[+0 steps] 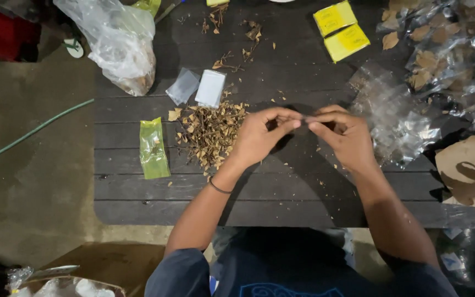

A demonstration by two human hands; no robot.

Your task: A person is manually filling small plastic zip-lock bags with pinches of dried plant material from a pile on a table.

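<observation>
My left hand [262,135] and my right hand [344,137] meet over the middle of a dark slatted wooden table [281,192]. Their fingertips pinch together on a small thin piece held between them; it is too small to tell what it is. Just left of my left hand lies a pile of dried brown leaf bits and stems [211,131]. A small green packet [153,147] rests left of the pile. Two small clear pouches [199,88] lie behind the pile.
A crumpled clear plastic bag [119,41] sits at the table's back left. Two yellow packets [341,30] lie at the back. Clear bags with dried leaves [441,60] cover the right side. Brown paper [471,168] lies at the right edge. A green hose [28,132] crosses the floor.
</observation>
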